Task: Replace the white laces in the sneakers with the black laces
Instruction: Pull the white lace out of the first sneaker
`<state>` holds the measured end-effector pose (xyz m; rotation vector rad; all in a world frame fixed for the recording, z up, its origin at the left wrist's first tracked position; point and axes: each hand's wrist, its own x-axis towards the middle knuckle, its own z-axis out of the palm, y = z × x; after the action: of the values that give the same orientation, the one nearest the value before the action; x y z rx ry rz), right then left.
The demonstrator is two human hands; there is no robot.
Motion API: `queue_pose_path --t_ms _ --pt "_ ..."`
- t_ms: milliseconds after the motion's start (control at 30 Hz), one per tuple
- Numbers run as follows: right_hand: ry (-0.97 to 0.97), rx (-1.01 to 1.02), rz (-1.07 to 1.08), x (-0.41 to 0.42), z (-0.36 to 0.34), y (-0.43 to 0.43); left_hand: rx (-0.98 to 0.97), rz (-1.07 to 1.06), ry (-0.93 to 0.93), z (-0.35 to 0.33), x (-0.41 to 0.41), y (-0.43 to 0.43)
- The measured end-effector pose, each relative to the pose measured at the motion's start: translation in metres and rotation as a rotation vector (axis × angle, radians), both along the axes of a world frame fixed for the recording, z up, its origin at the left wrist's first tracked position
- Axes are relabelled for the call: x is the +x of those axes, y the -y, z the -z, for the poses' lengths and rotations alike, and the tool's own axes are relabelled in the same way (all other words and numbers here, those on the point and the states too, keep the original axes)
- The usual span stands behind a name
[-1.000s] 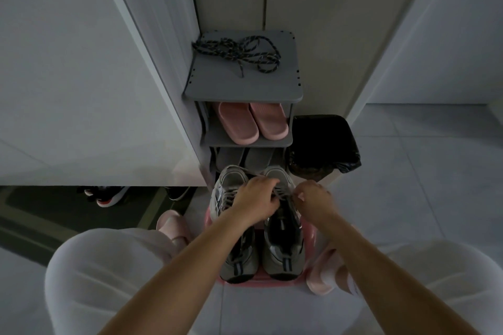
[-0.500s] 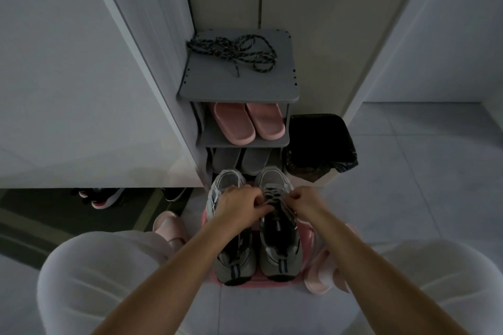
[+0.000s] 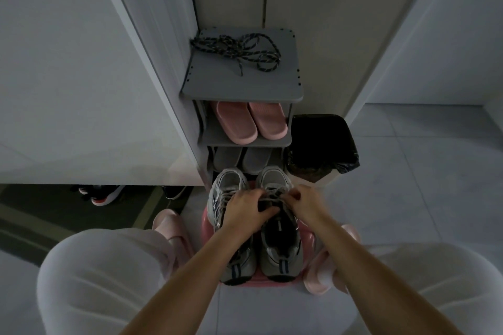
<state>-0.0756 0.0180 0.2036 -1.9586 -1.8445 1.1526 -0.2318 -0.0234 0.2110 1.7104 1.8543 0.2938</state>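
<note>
Nearest the camera, two knees in pale trousers are seen at the bottom corners, w/ both bare forearms stretched fwd btwn them. A left pink slipper (image 3: 168, 226) & a right pink slipper (image 3: 324, 275) are worn on the feet, either side of a pink stool (image 3: 307, 235).

On the stool a pair of grey sneakers is stood side by side, heels toward the person. White laces (image 3: 228, 195) are threaded in both. The left sneaker (image 3: 231, 266) is partly hidden by the left forearm. The right sneaker (image 3: 280, 253) is handled by both hands. The left hand (image 3: 246, 213) is laid across its throat, fingers curled over the lacing & thumb across the tongue, so the shoe is gripped there. The right hand (image 3: 306, 202) is closed in a pinch on the white laces at the outer eyelets; which strand can't be told in the dim light.

Just beyond the toes a grey shoe rack (image 3: 242, 87) is set against the wall. Grey slippers (image 3: 242, 160) are kept on its lower shelf, pink slides (image 3: 250, 122) on the shelf above. The black laces (image 3: 236, 47) are left in a tangled heap on the top board, well apart from both hands. A black bin (image 3: 321, 144) is stood just right of the rack, & dark shoes w/ red soles (image 3: 100, 194) are seen on a dark mat at far left
</note>
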Motion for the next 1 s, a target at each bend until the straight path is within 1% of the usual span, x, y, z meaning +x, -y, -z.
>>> queue_pose_path --t_ms 33,100,267,367,567,700,767,833,867,933,1000 --pt "-0.025 -0.014 0.013 0.001 0.0 0.002 0.008 0.005 -0.008 0.0 0.001 0.0" --pt "-0.043 0.028 0.022 0.0 0.002 0.006 0.024 0.009 -0.017 0.001 0.001 0.001" --pt "0.039 0.174 -0.015 0.001 -0.003 0.006 0.037 -0.005 -0.029 0.005 0.001 0.002" --pt "0.018 0.2 0.017 0.005 -0.003 0.004 0.049 -0.014 -0.033 0.005 0.001 0.003" --pt "-0.088 -0.075 0.082 0.001 0.006 0.001 0.068 -0.009 -0.083 0.003 0.004 0.005" --pt "0.003 -0.008 0.068 0.002 0.001 -0.004 0.148 0.015 -0.174 -0.001 0.007 0.01" --pt "0.037 0.041 0.121 0.006 -0.003 -0.009 0.148 0.007 -0.168 -0.004 0.008 0.011" --pt "0.022 0.056 0.155 0.009 -0.004 -0.014 0.122 -0.002 -0.15 -0.006 0.007 0.012" --pt "-0.004 0.036 0.149 0.01 -0.002 -0.015 0.112 -0.006 -0.144 -0.006 0.007 0.012" --pt "-0.075 -0.084 0.127 0.009 0.001 -0.014 0.109 -0.019 -0.133 -0.008 0.006 0.012" --pt "-0.09 -0.176 0.077 0.007 0.002 -0.01 0.117 -0.027 -0.119 -0.01 0.006 0.012"
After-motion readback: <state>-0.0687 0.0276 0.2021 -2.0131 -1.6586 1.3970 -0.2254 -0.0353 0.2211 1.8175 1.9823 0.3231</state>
